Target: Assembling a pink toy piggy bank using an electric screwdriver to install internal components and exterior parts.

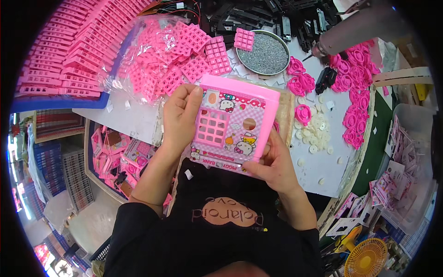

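Observation:
A pink plastic toy money-box front panel (233,121) is held up before my chest, its printed cartoon face toward me. It has a grid of square openings and a round hole. My left hand (179,117) grips its left edge, thumb on the printed face near the top corner. Around the lower right corner closes my right hand (276,164), thumb on the front edge and fingers partly hidden behind. Just beyond the panel are pink keypad pieces (218,55) and a round tin of small metal screws (264,53), with one keypad piece on its rim.
Stacked pink panels (69,60) fill the far left. Black plastic parts (258,16) lie at the back, and an electric screwdriver (350,32) reaches in from the upper right. Pink rings (355,111) and white discs (316,131) cover the right side. A bin of pink parts (115,152) stands left.

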Available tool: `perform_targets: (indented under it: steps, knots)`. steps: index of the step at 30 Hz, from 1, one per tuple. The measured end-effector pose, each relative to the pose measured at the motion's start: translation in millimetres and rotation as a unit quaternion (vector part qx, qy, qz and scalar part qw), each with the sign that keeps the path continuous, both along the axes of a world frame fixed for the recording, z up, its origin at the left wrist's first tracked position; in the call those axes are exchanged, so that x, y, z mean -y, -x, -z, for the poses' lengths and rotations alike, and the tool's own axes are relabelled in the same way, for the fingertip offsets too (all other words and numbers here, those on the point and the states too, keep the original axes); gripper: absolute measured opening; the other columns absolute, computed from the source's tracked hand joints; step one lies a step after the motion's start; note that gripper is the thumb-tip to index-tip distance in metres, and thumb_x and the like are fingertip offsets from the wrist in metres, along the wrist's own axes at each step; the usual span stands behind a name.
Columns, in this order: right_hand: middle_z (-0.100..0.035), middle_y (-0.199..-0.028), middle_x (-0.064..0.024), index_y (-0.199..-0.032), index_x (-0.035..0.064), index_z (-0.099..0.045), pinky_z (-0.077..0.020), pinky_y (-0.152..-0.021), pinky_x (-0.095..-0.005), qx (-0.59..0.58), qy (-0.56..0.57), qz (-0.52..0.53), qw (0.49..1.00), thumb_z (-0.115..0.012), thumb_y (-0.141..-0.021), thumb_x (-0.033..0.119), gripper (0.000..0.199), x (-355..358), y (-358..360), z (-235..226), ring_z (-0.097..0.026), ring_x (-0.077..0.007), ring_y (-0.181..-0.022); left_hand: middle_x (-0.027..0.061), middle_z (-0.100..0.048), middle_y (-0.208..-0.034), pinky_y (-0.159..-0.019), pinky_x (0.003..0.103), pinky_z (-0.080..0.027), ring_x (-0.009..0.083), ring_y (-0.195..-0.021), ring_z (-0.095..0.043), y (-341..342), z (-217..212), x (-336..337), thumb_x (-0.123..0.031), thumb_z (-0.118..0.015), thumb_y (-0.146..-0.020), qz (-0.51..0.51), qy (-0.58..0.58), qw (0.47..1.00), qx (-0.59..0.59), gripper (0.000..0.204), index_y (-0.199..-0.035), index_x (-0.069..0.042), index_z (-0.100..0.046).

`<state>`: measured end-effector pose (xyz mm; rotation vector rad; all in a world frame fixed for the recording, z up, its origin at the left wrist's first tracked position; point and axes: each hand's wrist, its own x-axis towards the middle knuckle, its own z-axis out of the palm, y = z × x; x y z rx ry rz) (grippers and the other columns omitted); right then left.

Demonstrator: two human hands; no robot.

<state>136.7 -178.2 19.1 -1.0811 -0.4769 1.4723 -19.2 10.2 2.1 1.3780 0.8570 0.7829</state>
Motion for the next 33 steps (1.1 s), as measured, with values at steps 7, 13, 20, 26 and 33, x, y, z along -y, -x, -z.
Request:
perform_targets:
  steps: [7,13,20,26,33]
  knots:
    - [-0.065,-0.126,-0.0143,-0.154,0.0036,-0.019,-0.0584,-0.081,-0.0284,0.013,-0.053,0.027,0.998,-0.068,-0.083,-0.012,0.088,0,-16,-5,-0.068,-0.0202,-0.109,-0.0037,-0.056,-0.076,-0.062,0.023,-0.040,0.0029,-0.072,-0.048,9,-12,24,-0.020,-0.048,-0.107,0.070,-0.101,0.986,-0.112,0.026,-0.103,0.001,-0.062]
    - [-0.062,-0.129,-0.0161,-0.152,0.0013,-0.023,-0.0564,-0.092,-0.0335,0.027,-0.066,0.030,0.997,-0.068,-0.083,-0.013,0.084,2,-10,-4,-0.066,-0.0223,-0.114,-0.0029,-0.058,-0.077,-0.066,0.026,-0.044,0.0055,-0.074,-0.051,12,-20,44,-0.018,-0.051,-0.103,0.053,-0.052,0.996,-0.048,0.023,-0.103,0.001,-0.065]
    - [-0.065,-0.123,-0.0146,-0.137,-0.0025,-0.047,-0.0540,-0.093,-0.0347,0.223,-0.100,0.021,0.970,-0.068,-0.085,-0.005,0.056,6,-41,-4,-0.065,-0.0221,-0.113,-0.0017,-0.065,-0.098,-0.080,0.026,-0.047,0.0084,-0.089,-0.058,-3,-35,-6,-0.012,-0.057,-0.097,0.109,0.006,0.994,0.015,0.019,-0.109,0.000,-0.066]
    - [-0.067,-0.114,-0.0129,-0.110,0.0043,-0.068,-0.0495,-0.094,-0.0408,0.659,-0.172,0.010,0.732,-0.070,-0.078,0.009,0.032,-20,-105,-10,-0.060,-0.0349,-0.108,0.0102,-0.069,-0.109,-0.090,0.041,-0.050,0.0312,-0.098,-0.065,-21,-52,-45,-0.014,-0.077,-0.078,0.313,-0.453,0.835,0.011,0.036,-0.112,-0.006,-0.068]
    - [-0.061,-0.133,-0.0102,-0.120,0.0047,-0.066,-0.0411,-0.106,-0.0506,0.749,-0.152,-0.104,0.636,-0.066,-0.077,0.014,0.044,20,-102,12,-0.051,-0.0354,-0.127,0.0105,-0.064,-0.128,-0.100,0.046,-0.047,0.0350,-0.122,-0.056,1,-10,3,-0.007,-0.074,-0.072,0.376,-0.469,0.792,-0.104,0.038,-0.110,-0.012,-0.071]
